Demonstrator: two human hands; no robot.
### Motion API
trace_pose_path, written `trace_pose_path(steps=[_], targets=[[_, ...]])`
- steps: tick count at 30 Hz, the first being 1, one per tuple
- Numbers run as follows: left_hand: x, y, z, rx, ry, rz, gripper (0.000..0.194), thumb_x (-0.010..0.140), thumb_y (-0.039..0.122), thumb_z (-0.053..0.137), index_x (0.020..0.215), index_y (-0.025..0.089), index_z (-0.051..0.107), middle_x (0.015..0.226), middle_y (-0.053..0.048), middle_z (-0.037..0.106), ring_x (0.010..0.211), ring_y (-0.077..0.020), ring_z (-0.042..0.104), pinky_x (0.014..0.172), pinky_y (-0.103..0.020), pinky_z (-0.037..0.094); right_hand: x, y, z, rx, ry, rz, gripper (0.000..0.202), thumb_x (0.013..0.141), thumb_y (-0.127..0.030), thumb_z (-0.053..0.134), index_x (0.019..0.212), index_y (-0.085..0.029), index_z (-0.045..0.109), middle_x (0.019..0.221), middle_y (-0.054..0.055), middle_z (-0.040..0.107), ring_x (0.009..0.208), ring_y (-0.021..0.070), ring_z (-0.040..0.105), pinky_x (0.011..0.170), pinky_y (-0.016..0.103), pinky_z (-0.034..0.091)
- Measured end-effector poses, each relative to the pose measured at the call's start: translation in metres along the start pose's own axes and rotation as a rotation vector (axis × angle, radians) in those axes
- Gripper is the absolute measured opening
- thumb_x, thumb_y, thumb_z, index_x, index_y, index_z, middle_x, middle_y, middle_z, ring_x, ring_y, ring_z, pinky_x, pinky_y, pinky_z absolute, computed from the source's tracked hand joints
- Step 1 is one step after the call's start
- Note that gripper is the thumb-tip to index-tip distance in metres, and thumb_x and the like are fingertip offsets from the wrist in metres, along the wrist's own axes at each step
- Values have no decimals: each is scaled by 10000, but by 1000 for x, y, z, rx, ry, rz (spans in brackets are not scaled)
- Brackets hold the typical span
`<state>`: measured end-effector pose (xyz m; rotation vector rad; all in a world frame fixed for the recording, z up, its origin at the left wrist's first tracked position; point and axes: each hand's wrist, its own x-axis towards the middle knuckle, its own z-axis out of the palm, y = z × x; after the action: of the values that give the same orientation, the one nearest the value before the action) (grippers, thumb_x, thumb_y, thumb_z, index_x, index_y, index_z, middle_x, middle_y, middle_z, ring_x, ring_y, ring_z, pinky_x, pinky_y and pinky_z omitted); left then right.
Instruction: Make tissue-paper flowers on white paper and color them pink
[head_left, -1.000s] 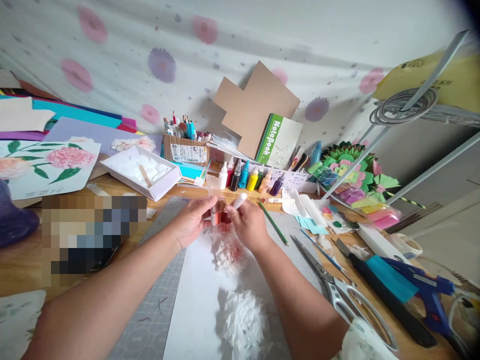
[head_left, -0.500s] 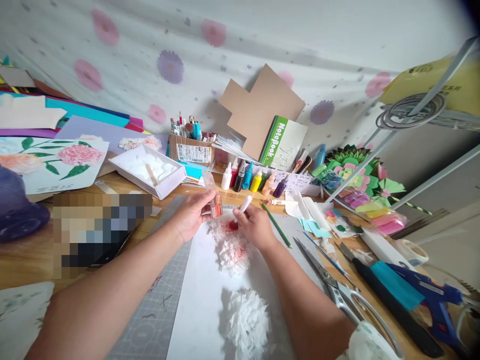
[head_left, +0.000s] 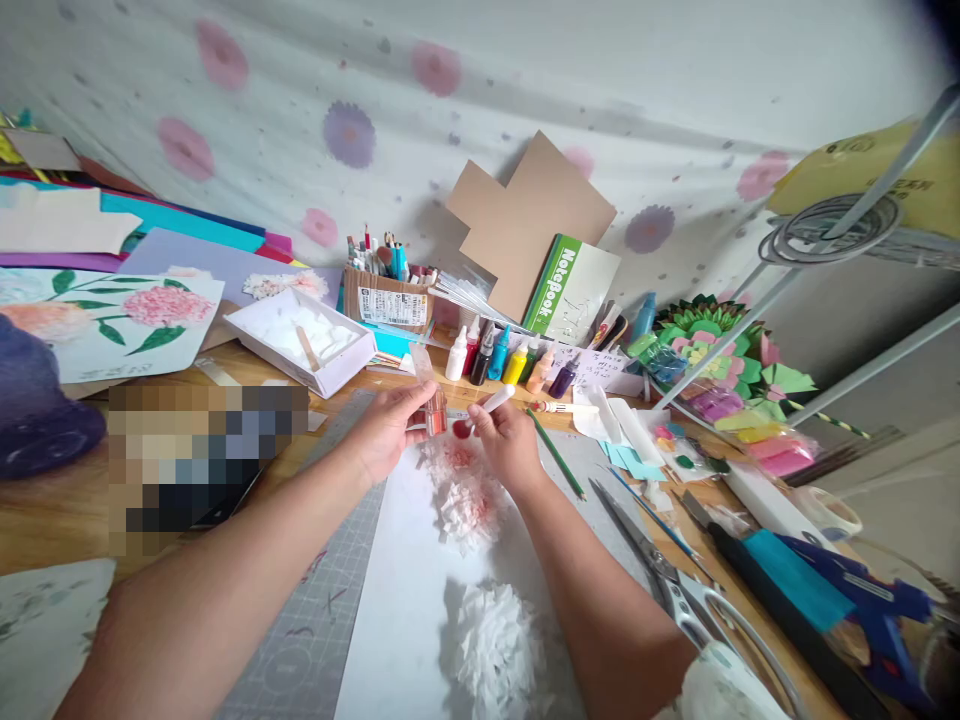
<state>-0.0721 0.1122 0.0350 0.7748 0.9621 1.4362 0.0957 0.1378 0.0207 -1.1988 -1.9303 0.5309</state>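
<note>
My left hand [head_left: 396,420] grips a small clear-lidded compact [head_left: 436,412] of orange-red colour, its lid flipped up. Between the fingers of my right hand [head_left: 510,438] is a makeup brush [head_left: 498,398] with a white handle; its dark red bristles sit close to the compact's right edge. Whether they touch it, I cannot tell. Below both hands lie two white paper flowers tinged with red, the farther one [head_left: 450,456] and the nearer one [head_left: 471,512]. A plain white paper flower [head_left: 496,648] lies closer to me on the white sheet [head_left: 397,600].
Paint bottles [head_left: 496,354] stand in a row behind my hands. A white tray [head_left: 337,375] is at the left, a green pencil [head_left: 556,455] to the right. Large scissors [head_left: 660,570], a utility knife [head_left: 750,560] and a blue glue gun [head_left: 862,600] lie at the right.
The brush has moved left and up, from over the farther tinted flower to beside the compact, and its handle now leans more to the right. The left hand has barely moved.
</note>
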Motion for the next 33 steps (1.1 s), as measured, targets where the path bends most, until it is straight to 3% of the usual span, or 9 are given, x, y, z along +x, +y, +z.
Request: trace_pose_path(steps=[7, 16, 21, 28, 30, 33], targets=[[-3, -2, 1, 21, -124, -43, 391, 610, 458, 805, 829, 145, 725, 757, -49, 679, 729, -180, 613, 656, -312, 520, -4, -10, -2, 218, 52, -73, 288, 896, -422, 487, 748, -191, 573, 671, 19, 644, 608, 149, 585, 600, 244, 428], [0, -4, -2, 32, -90, -27, 388, 612, 433, 810, 869, 154, 733, 718, -26, 667, 648, -141, 585, 564, -254, 488, -4, -14, -4, 84, 31, -93, 298, 881, -406, 478, 682, -193, 539, 627, 15, 590, 581, 152, 540, 580, 253, 380], [-1, -2, 0, 40, -114, -25, 372, 607, 437, 810, 838, 157, 730, 707, -22, 661, 670, -158, 607, 594, -274, 507, -6, -17, -3, 51, 35, -101, 295, 904, -391, 462, 712, -190, 559, 652, 23, 610, 615, 155, 563, 605, 250, 386], [6, 0, -6, 10, 26, 51, 354, 599, 461, 804, 765, 160, 716, 690, -11, 658, 627, -137, 587, 602, -276, 512, -6, -16, 0, -225, -51, -141, 198, 865, -308, 538, 731, -185, 616, 693, 39, 623, 650, 166, 559, 614, 254, 372], [8, 1, -7, 1, 68, 55, 366, 592, 465, 805, 770, 158, 716, 696, -15, 663, 637, -143, 596, 600, -280, 516, -6, -18, -1, -318, -19, -132, 174, 828, -274, 570, 683, -185, 610, 656, 34, 599, 633, 164, 541, 608, 255, 364], [9, 1, -8, -10, 90, 43, 372, 586, 462, 808, 773, 155, 713, 702, -18, 668, 629, -142, 600, 590, -274, 513, -7, -20, -3, -279, 17, -156, 168, 846, -263, 543, 716, -189, 618, 672, 24, 608, 659, 155, 545, 628, 242, 374]])
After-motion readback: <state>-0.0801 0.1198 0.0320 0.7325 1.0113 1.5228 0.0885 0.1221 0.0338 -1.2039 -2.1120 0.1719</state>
